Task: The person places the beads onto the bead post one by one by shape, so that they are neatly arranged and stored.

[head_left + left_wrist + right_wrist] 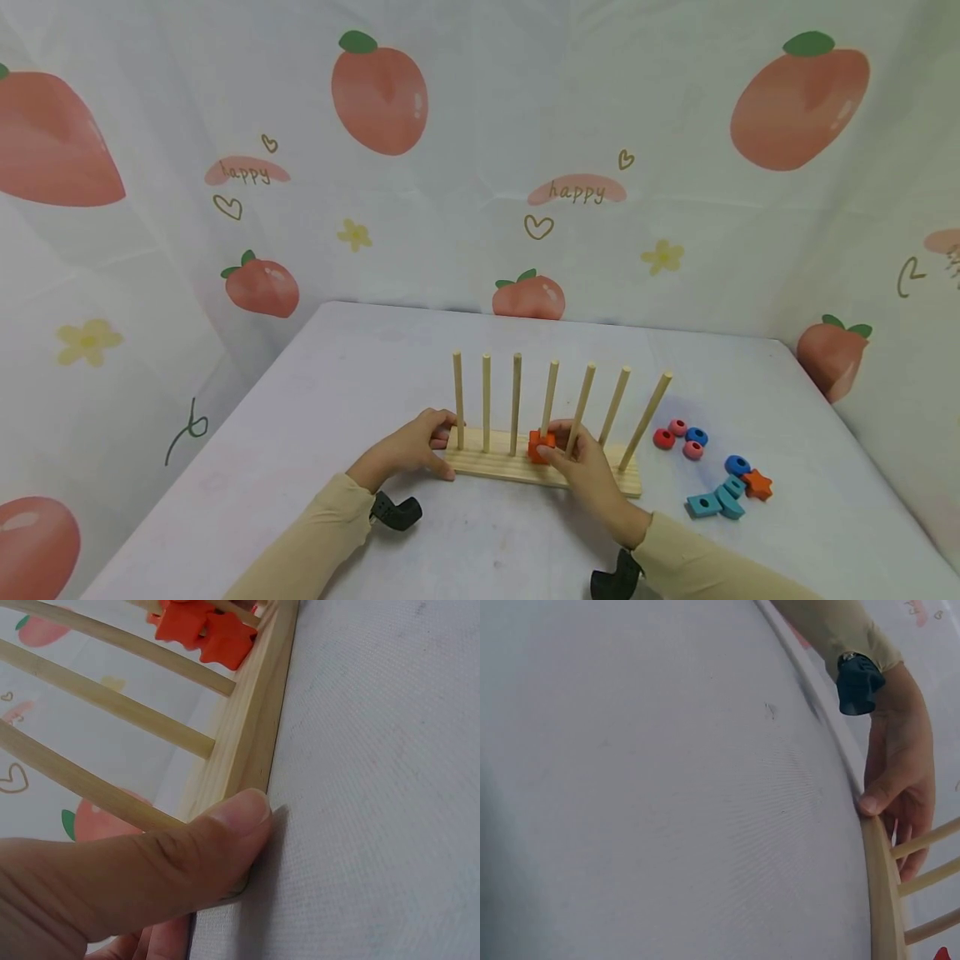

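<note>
A long wooden peg board [495, 467] with several upright pegs lies on the table. My left hand [408, 446] grips its left end; in the left wrist view the thumb [240, 814] lies against the board's edge. Orange star beads [535, 447] sit low around the middle peg. My right hand [588, 475] has its thumb and fingers on these beads. Two star beads [227, 641] show one above the other in the left wrist view. The right wrist view shows the left hand [904, 772] on the board end; the right hand is outside that view.
Right of the board lie red [663, 438], pink [693, 451] and blue beads [737, 465], several teal blocks [703, 505] and another orange star [758, 485]. A white cloth covers the table [390, 350]. A fruit-printed curtain [465, 217] stands behind it.
</note>
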The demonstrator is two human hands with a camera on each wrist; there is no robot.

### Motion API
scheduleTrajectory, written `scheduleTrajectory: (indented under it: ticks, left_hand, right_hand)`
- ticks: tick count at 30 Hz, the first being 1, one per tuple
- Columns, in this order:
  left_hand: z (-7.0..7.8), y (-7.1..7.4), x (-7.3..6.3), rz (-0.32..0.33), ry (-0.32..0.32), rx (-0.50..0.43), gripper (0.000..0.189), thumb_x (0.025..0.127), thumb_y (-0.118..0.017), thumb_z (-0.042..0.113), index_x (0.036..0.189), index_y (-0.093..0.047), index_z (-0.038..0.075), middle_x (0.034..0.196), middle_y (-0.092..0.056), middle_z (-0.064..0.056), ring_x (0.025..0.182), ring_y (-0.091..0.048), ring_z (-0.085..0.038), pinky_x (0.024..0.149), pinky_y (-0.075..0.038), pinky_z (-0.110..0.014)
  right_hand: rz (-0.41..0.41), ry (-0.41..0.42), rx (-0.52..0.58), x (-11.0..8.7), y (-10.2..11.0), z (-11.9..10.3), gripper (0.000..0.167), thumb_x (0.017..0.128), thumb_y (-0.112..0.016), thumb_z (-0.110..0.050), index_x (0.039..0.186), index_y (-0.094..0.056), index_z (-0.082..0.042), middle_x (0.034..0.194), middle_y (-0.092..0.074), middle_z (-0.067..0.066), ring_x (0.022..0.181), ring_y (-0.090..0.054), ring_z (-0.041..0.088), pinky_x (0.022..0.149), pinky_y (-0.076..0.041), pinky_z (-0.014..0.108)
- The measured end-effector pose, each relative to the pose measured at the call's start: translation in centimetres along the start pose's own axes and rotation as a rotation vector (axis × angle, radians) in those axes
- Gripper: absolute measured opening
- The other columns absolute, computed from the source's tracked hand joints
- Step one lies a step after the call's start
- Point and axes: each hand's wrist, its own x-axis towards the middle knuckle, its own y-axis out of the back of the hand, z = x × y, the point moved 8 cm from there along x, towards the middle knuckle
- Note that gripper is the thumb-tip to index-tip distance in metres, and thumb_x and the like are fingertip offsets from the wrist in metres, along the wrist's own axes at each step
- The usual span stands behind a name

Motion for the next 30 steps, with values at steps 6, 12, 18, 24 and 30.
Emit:
scheduleTrajectory:
  ticks: [6, 12, 18, 24, 30]
  left_hand:
    - [0.0, 0.0, 0.0, -0.002, 0.001, -0.001, 0.076, 0.061, -0.087, -0.005, 0.127, -0.050, -0.002, 0.121, -0.043, -0.016, 0.111, -0.050, -0.024, 0.098, -0.051, -0.032]
    - [0.1, 0.0, -0.1, -0.003, -0.001, 0.008, 0.076, 0.061, -0.088, -0.005, 0.127, -0.051, -0.002, 0.120, -0.044, -0.015, 0.111, -0.050, -0.024, 0.098, -0.052, -0.033]
    - [0.2, 0.0, -0.1, -0.004, 0.008, 0.001, 0.076, 0.061, -0.088, -0.005, 0.127, -0.051, -0.002, 0.120, -0.044, -0.016, 0.112, -0.050, -0.025, 0.098, -0.051, -0.035]
    - [0.0, 0.0, -0.1, -0.004, 0.014, -0.004, 0.076, 0.061, -0.087, -0.005, 0.128, -0.050, -0.002, 0.121, -0.043, -0.016, 0.113, -0.050, -0.025, 0.099, -0.051, -0.035]
    - [0.0, 0.0, -0.2, -0.002, 0.004, -0.008, 0.077, 0.061, -0.087, -0.005, 0.129, -0.049, -0.003, 0.123, -0.044, -0.016, 0.114, -0.051, -0.026, 0.099, -0.051, -0.035]
  right_hand:
    - [0.000, -0.003, 0.020, 0.0, -0.1, 0.2, 0.030, 0.089, -0.063, 0.004, 0.117, -0.052, 0.007, 0.109, -0.059, 0.018, 0.093, -0.059, 0.010, 0.076, -0.053, 0.014]
    - [-0.006, -0.003, 0.023, 0.0, 0.0, 0.1, 0.034, 0.088, -0.065, 0.003, 0.119, -0.051, 0.007, 0.110, -0.059, 0.017, 0.096, -0.058, 0.013, 0.078, -0.053, 0.015]
    - [0.016, 0.082, -0.059, 0.0, 0.4, -1.5, 0.043, 0.087, -0.069, -0.003, 0.125, -0.051, 0.002, 0.128, -0.056, 0.020, 0.121, -0.052, 0.035, 0.104, -0.045, 0.045]
    - [0.027, 0.217, -0.028, 0.1, 1.0, -5.4, 0.057, 0.086, -0.068, 0.002, 0.138, -0.043, 0.002, 0.139, -0.049, 0.022, 0.130, -0.047, 0.025, 0.112, -0.038, 0.027]
    - [-0.008, 0.435, 0.024, -0.4, 1.4, -10.7, 0.066, 0.088, -0.063, 0.006, 0.146, -0.033, -0.001, 0.147, -0.041, 0.018, 0.132, -0.041, -0.001, 0.109, -0.032, 0.009]
